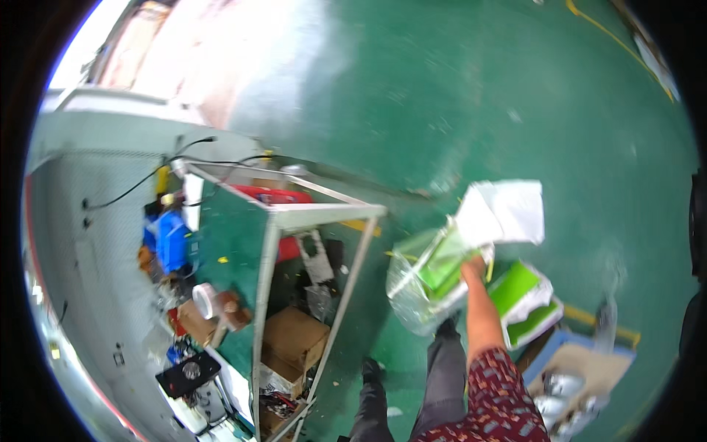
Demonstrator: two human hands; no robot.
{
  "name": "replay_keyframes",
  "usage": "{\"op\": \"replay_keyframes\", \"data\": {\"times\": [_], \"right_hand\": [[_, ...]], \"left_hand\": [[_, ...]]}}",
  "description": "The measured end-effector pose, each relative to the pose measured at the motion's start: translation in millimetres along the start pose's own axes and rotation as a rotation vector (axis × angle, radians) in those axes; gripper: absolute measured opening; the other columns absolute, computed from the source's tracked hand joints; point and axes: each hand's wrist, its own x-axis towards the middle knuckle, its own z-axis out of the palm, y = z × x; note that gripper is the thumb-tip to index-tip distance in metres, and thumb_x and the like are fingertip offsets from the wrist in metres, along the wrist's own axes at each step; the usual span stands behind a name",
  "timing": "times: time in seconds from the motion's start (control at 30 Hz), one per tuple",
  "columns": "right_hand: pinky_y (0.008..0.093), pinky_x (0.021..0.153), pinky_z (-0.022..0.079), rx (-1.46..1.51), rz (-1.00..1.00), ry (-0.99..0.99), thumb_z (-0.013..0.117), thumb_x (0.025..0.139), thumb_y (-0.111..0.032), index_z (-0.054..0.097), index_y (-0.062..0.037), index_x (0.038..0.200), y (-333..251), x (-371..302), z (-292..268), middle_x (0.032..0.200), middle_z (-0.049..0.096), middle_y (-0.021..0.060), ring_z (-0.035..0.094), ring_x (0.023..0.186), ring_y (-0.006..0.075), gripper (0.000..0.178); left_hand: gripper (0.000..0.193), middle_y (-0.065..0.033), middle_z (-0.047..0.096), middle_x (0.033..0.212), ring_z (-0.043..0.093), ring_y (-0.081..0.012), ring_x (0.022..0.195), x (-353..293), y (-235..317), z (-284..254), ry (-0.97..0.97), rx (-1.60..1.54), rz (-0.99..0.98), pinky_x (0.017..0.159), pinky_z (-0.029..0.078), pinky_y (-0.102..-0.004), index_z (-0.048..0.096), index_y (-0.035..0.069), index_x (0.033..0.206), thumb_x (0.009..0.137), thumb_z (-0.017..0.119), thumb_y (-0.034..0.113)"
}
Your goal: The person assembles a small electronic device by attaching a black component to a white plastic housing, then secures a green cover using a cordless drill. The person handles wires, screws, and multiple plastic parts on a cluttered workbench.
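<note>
My right hand (473, 268) reaches forward from a red patterned sleeve and grips a clear plastic bag (414, 291) with a green and white box (444, 263) inside it. The bag hangs above the green floor, in front of my legs. A white sheet or wrapper (507, 210) sticks up just beyond the hand. To the right of the hand lies a stack of green and white boxes (524, 300). My left hand is out of view.
A metal frame bench (298, 215) stands at left with cardboard boxes (294, 335) beneath it. Tape rolls (208, 299), a blue item (171, 240) and cables crowd its far side. A blue pallet with cardboard (585, 361) and shiny metal parts (561, 389) sits at lower right.
</note>
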Motion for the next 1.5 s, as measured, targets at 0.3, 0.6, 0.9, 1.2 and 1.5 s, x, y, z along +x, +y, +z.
{"op": "replay_keyframes", "data": {"times": [0.3, 0.6, 0.9, 1.2, 1.5], "right_hand": [[0.0406, 0.046, 0.052, -0.073, -0.009, -0.110, 0.054, 0.084, 0.003, 0.065, 0.0105, 0.087, -129.0, -154.9, -81.9, 0.070, 0.069, 0.0200, 0.071, 0.055, 0.0294, 0.014], [0.0431, 0.061, 0.044, 0.111, -0.471, 0.409, 0.055, 0.103, -0.014, 0.060, 0.0074, 0.086, -213.0, -245.1, -146.1, 0.069, 0.063, 0.0134, 0.054, 0.065, 0.0203, 0.028], [0.0379, 0.056, 0.049, 0.266, -0.834, 0.689, 0.058, 0.102, -0.014, 0.063, 0.0037, 0.088, -347.4, -403.9, -227.4, 0.067, 0.063, 0.0132, 0.061, 0.056, 0.0226, 0.023], [0.0304, 0.069, 0.050, 1.056, -0.898, 0.582, 0.054, 0.104, -0.017, 0.064, 0.0008, 0.110, -358.0, -633.8, -277.6, 0.090, 0.068, 0.0075, 0.065, 0.078, 0.0177, 0.021], [0.0311, 0.070, 0.051, 1.159, -0.635, 0.005, 0.053, 0.103, -0.017, 0.064, 0.0003, 0.110, -330.4, -691.6, -219.8, 0.091, 0.069, 0.0079, 0.065, 0.078, 0.0189, 0.021]], "left_hand": [[0.024, -0.0162, 0.077, 0.094, 0.071, -0.0249, 0.080, -50.5, 113.3, 36.6, 0.166, 0.281, 0.454, 0.073, 0.057, -0.0411, 0.074, 0.003, 0.113, 0.094, 0.074, 0.017], [0.030, -0.0133, 0.076, 0.094, 0.071, -0.0173, 0.081, -17.1, 179.2, 6.3, 0.005, 0.173, 0.766, 0.072, 0.056, -0.0331, 0.070, -0.004, 0.116, 0.092, 0.071, 0.015], [0.031, -0.0103, 0.075, 0.089, 0.068, -0.0127, 0.077, 34.2, 144.9, -23.4, -0.154, 0.099, 0.917, 0.070, 0.055, -0.0303, 0.073, -0.003, 0.111, 0.092, 0.073, 0.022], [0.073, -0.0108, 0.066, 0.126, 0.058, -0.0223, 0.118, -97.5, 276.0, -43.0, -0.674, -0.306, 1.003, 0.099, 0.048, -0.0448, 0.061, 0.004, 0.136, 0.100, 0.051, 0.067], [0.078, -0.0121, 0.061, 0.136, 0.058, -0.0263, 0.125, -251.5, 197.2, -56.1, -1.033, -0.555, 0.973, 0.108, 0.046, -0.0466, 0.054, 0.005, 0.144, 0.098, 0.053, 0.068]]}}
